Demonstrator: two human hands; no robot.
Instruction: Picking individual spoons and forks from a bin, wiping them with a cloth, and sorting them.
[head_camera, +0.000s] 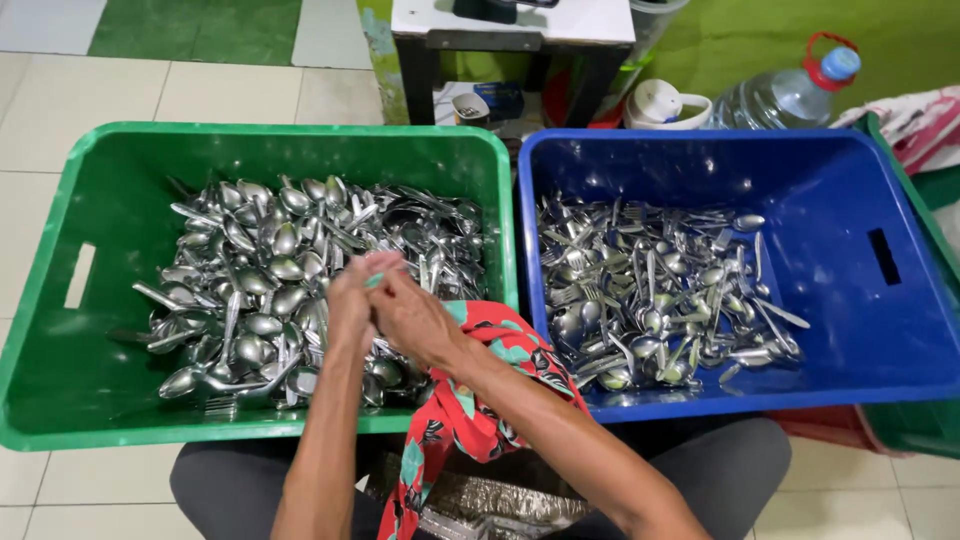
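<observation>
Clearance around the two crates

Green crate (60, 200): bare floor at 9 o'clock; cutlery (300, 270) fills centre. Blue crate (900, 330): open at 3 o'clock; shared walls block 12 o'clock.

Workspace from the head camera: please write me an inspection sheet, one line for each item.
Surface: pale tiled floor; no table in view.
Job's things: green crate heaped with metal spoons and forks; blue crate with a thinner layer of cutlery.
Clutter: red patterned cloth over the green crate's edge; foil on the lap.
Hands: left hand and right hand pressed together above the green crate; what they grip is hidden.
Cables: nothing seen.
Surroundings: water bottle with red handle, white cup, dark-legged stand, green mat.
</observation>
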